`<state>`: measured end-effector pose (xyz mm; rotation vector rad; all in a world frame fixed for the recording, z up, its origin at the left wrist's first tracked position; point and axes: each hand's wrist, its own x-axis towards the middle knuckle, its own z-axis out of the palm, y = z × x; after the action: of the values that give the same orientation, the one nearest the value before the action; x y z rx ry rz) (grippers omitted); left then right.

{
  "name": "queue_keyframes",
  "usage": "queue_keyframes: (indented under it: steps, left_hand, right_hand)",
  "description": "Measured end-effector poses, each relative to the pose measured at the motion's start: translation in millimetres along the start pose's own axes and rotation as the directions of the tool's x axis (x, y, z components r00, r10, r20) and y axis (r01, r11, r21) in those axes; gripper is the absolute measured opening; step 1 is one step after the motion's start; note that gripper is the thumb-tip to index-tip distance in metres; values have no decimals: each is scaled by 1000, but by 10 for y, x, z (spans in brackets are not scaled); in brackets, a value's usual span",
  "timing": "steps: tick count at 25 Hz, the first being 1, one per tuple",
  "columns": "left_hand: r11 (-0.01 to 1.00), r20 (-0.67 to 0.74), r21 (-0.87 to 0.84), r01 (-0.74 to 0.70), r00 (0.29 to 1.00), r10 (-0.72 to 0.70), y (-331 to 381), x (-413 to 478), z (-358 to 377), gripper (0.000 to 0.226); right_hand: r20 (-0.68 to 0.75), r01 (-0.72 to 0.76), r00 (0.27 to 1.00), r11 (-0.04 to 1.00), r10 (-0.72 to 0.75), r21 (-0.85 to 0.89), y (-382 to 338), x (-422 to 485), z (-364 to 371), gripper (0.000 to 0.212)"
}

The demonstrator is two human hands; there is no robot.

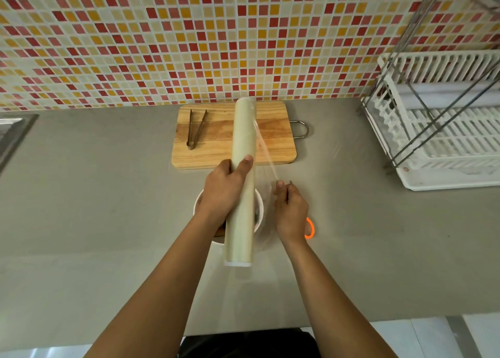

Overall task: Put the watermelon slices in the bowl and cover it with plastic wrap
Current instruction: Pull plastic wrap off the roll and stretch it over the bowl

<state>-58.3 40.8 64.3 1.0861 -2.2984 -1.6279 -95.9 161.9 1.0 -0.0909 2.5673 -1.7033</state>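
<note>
**Film could bunch before it reaches the bowl**

Head view: our left hand (224,189) is wrapped round the plastic wrap roll (243,141), held over the bowl (196,204). Our right hand (290,211) pinches the film (266,154) at one spot. Pulled this way, it may twist, cling to itself or tear unevenly. The watermelon slices are hidden beneath the roll.

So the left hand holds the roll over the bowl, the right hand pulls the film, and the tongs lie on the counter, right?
Not quite: the head view shows the tongs on the wooden cutting board, not the counter. The left hand holding the roll, the right hand pulling film: correct.
</note>
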Motion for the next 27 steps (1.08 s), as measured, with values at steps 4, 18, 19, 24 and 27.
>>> queue_keyframes:
  steps: [4,18,19,24,27]
  left_hand:
    - [954,-115,263,-141,978,176,-104,-55,60,42]
    - [846,-272,510,-157,904,331,-243,-208,353,61]
    - [847,-273,509,-153,905,327,-238,-218,356,61]
    - [854,-282,505,-124,911,300,-215,-251,373,53]
    - [854,-283,509,-108,916,285,-231,-271,380,48]
  right_hand:
    - [9,-44,999,998,45,-46,127,-33,85,40]
    - [345,-241,924,953,167,184,-274,800,140,31]
    - [412,-210,901,968,137,137,-370,890,153,34]
    - [441,-136,894,986,82,92,-415,996,222,23]
    - [439,-247,880,964,182,94,-359,1010,206,22]
